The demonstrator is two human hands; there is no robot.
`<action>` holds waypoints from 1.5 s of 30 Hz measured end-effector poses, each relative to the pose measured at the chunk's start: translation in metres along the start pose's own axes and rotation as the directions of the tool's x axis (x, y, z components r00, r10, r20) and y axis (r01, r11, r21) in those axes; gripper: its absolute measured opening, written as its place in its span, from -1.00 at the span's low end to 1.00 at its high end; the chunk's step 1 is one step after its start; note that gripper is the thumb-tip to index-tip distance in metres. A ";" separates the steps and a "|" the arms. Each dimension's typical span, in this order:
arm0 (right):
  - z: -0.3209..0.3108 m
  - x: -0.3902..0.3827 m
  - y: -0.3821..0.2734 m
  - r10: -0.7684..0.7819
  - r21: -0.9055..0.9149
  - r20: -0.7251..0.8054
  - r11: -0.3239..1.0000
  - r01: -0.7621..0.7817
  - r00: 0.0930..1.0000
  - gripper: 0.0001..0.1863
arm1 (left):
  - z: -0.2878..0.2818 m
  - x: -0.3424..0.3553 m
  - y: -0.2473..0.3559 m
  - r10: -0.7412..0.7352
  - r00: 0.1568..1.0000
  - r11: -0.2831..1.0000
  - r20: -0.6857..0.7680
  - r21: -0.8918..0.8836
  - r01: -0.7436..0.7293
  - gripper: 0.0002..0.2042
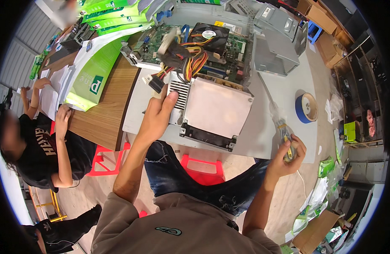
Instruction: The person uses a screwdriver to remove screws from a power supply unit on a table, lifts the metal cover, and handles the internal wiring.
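Observation:
My left hand (pixel 156 116) is closed on the slotted side of a computer power supply (pixel 218 101), thumb on top. The power supply is a metal box with a pale flat top and a black part along its near edge. From its far left corner rises a bundle of red, yellow and black cables (pixel 194 63) with plugs. Behind the box lies an open computer case with a green circuit board (pixel 235 48) and a black fan (pixel 209 37). Over the table's right side, my right hand (pixel 291 157) grips a long-shafted screwdriver (pixel 284 132) by its yellow and clear handle.
A blue tape roll (pixel 306 107) lies on the white table (pixel 254 142). Grey metal case parts (pixel 276 53) stand at the back right. Green and white bags (pixel 87 86) cover part of the wooden table (pixel 102 120) at left, where another person (pixel 47 152) sits. A red stool (pixel 203 169) is below me.

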State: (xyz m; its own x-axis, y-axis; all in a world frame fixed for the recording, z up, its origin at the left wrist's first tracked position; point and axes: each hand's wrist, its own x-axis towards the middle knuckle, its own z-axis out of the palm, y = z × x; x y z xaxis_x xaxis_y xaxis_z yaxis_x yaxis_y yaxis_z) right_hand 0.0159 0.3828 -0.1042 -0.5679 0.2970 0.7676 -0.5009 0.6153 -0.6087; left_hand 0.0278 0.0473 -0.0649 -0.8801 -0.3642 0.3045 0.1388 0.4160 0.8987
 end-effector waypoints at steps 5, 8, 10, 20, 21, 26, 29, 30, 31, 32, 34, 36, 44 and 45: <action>0.000 0.000 -0.002 -0.007 -0.021 0.005 1.000 0.007 1.000 -0.83 | -0.005 0.001 0.015 -0.090 0.992 0.991 0.093 0.103 0.081 -0.51; 0.001 0.000 -0.005 0.004 -0.014 0.012 1.000 -0.003 1.000 -0.87 | -0.010 0.001 0.013 -0.125 0.987 0.988 0.106 0.106 0.113 -0.52; 0.000 -0.002 -0.003 0.008 -0.014 0.026 1.000 -0.007 1.000 -0.90 | -0.009 0.001 0.019 -0.138 0.981 0.988 0.136 0.080 0.128 -0.52; 0.002 -0.004 0.001 -0.007 -0.024 0.002 1.000 0.007 1.000 -0.94 | -0.008 0.002 0.014 -0.057 0.993 0.997 0.108 -0.044 0.062 -0.58; 0.002 -0.004 0.001 -0.006 -0.030 -0.003 1.000 0.006 1.000 -0.94 | -0.009 0.002 0.013 -0.066 0.991 0.998 0.118 -0.015 0.069 -0.58; 0.002 -0.004 0.000 -0.015 -0.048 -0.002 0.999 0.015 1.000 -0.94 | -0.008 -0.001 0.010 -0.104 0.988 0.994 0.110 0.000 0.105 -0.58; 0.002 -0.004 0.003 -0.028 -0.053 0.003 0.998 0.028 1.000 -0.94 | -0.006 -0.001 0.013 -0.026 0.998 0.999 0.065 -0.032 0.028 -0.58; 0.002 -0.005 0.003 -0.037 -0.049 0.008 0.998 0.037 0.999 -0.94 | -0.007 -0.001 0.014 -0.027 0.997 0.999 0.069 -0.034 0.030 -0.58; 0.003 -0.004 0.003 -0.037 -0.054 0.008 0.998 0.037 0.999 -0.94 | -0.008 -0.001 0.016 -0.043 0.995 0.999 0.087 -0.026 0.046 -0.58; 0.003 -0.004 0.002 -0.033 -0.058 -0.002 0.998 0.033 0.999 -0.94 | -0.009 -0.001 0.017 -0.060 0.993 0.998 0.104 -0.018 0.062 -0.58; 0.003 -0.004 0.001 -0.027 -0.062 -0.013 0.998 0.027 1.000 -0.95 | -0.009 0.000 0.019 -0.057 0.992 0.998 0.117 -0.023 0.060 -0.59; 0.002 -0.005 0.002 -0.030 -0.076 -0.006 0.997 0.030 1.000 -0.95 | -0.010 0.000 0.019 -0.055 0.990 0.998 0.129 -0.029 0.059 -0.59; 0.005 -0.005 0.002 -0.032 -0.053 -0.023 0.998 0.030 0.999 -0.95 | -0.011 -0.002 0.019 -0.062 0.988 0.997 0.143 -0.026 0.066 -0.60; 0.006 -0.005 0.002 -0.027 -0.042 -0.029 0.999 0.026 0.999 -0.95 | -0.011 -0.002 0.019 -0.064 0.988 0.997 0.142 -0.024 0.068 -0.60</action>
State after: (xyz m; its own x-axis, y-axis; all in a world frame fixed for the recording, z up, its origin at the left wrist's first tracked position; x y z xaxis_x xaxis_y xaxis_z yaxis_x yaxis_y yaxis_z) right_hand 0.0138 0.3779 -0.1106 -0.5349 0.3013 0.7893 -0.4878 0.6526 -0.5798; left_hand 0.0376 0.0466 -0.0453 -0.9426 -0.2684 0.1985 0.0894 0.3698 0.9248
